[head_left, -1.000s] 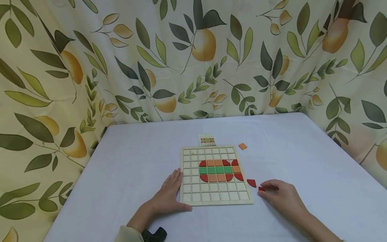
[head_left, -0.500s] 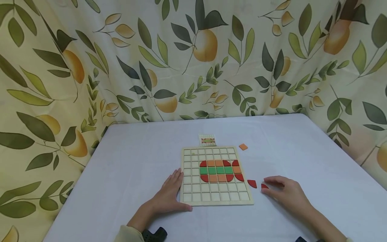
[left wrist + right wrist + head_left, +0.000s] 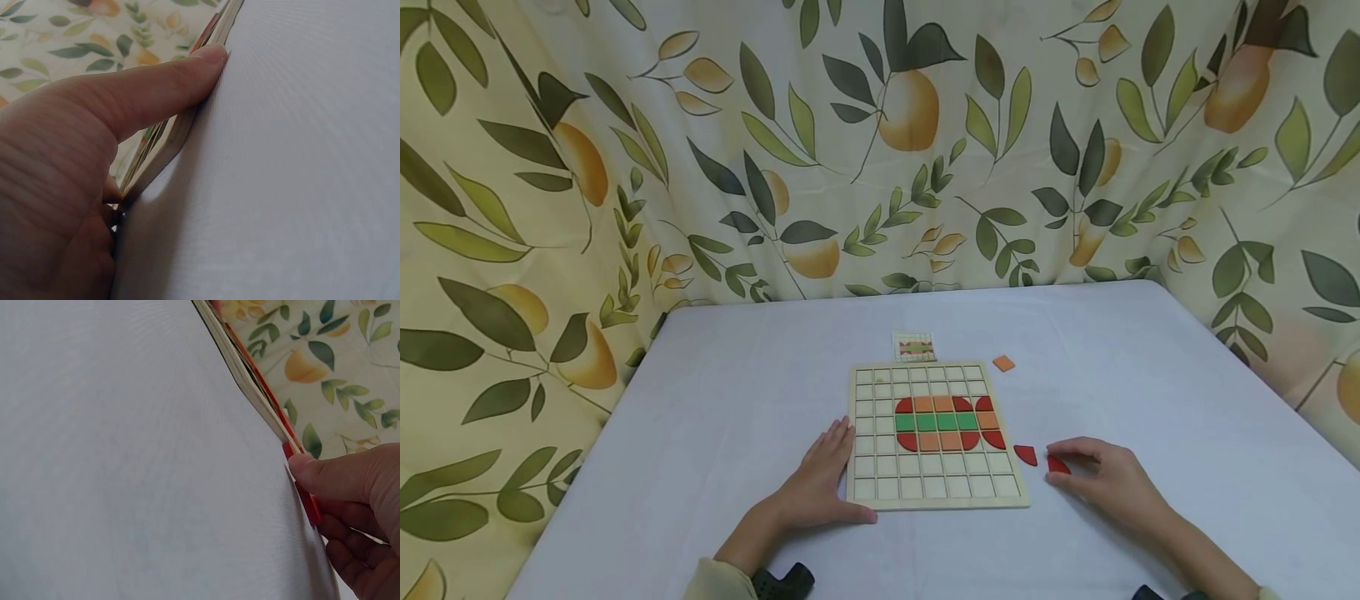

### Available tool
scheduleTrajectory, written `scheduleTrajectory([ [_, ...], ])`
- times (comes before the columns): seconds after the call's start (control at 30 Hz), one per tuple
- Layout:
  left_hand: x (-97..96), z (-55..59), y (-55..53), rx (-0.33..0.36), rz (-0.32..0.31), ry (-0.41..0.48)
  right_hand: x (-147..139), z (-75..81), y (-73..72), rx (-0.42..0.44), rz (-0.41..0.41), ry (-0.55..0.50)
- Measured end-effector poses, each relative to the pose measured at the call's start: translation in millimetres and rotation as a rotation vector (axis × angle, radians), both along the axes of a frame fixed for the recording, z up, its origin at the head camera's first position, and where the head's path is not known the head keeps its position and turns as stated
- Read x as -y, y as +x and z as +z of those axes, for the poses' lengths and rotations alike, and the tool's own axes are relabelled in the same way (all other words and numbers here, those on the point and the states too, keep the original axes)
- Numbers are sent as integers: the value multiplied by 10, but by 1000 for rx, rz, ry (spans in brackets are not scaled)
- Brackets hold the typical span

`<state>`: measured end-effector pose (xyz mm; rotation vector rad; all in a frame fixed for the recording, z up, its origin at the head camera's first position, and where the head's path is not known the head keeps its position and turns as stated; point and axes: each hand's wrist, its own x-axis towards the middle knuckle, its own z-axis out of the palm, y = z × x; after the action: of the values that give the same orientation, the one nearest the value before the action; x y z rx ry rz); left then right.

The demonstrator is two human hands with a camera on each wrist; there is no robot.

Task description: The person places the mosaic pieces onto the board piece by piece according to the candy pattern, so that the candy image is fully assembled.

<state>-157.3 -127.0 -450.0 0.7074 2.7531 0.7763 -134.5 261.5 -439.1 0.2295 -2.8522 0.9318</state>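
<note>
A pale wooden grid board (image 3: 936,493) lies on the table, with red, orange and green tiles in its middle and right cells. My left hand (image 3: 816,483) rests at the board's near left corner, fingers straight along the left side and thumb along the front edge (image 3: 169,147). To the right of the board, my right hand (image 3: 1108,483) holds a red quarter-round tile (image 3: 1057,464) between thumb and forefinger, low over the cloth. The thumb covers part of this red tile (image 3: 307,503) in the right wrist view. Another red quarter-round tile (image 3: 1026,455) lies between it and the board.
Behind the board is a small pattern card (image 3: 914,347) with a coloured grid picture. An orange square tile (image 3: 1003,363) lies off the board's far right corner. White cloth (image 3: 737,375) covers the table, and a leaf-and-fruit curtain (image 3: 865,208) hangs round it.
My right hand shifts slightly right and away from the board, and more of the red tile at its fingertips comes into view. The left hand and the board stay put.
</note>
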Motion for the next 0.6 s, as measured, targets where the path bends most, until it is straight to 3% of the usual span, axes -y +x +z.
scheduleTrajectory([
  [0.33,0,-11,-6,4,3,-5,-20,33,-21,82,41,-8],
  [0.6,-2,-2,-1,7,2,0,-24,32,-15,45,55,2],
])
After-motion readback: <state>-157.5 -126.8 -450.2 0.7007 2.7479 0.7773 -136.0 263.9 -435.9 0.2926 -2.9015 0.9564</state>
